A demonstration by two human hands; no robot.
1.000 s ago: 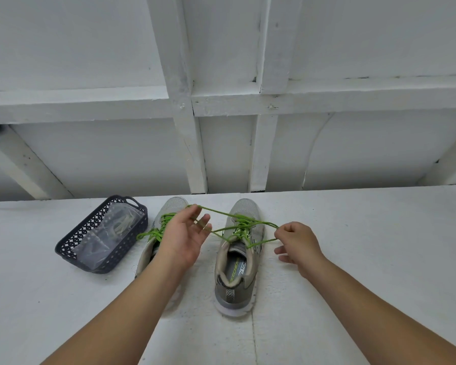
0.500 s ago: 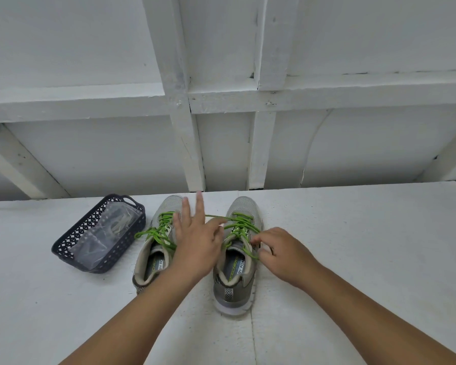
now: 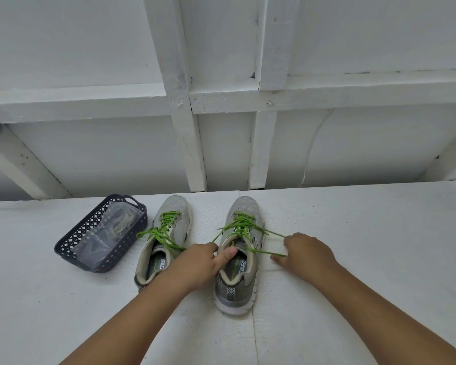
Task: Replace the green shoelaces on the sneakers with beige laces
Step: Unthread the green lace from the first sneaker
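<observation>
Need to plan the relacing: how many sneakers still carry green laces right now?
2. The left sneaker beside the basket is laced green; the right sneaker is too, its lace ends pulled out by the left hand and right hand.

L hand (image 3: 195,264) grips right sneaker (image 3: 238,262) collar, R hand (image 3: 307,255) pinches its green lace (image 3: 263,234) out toward 3 o'clock; basket (image 3: 71,246) at 9 o'clock of left sneaker (image 3: 166,233).
</observation>
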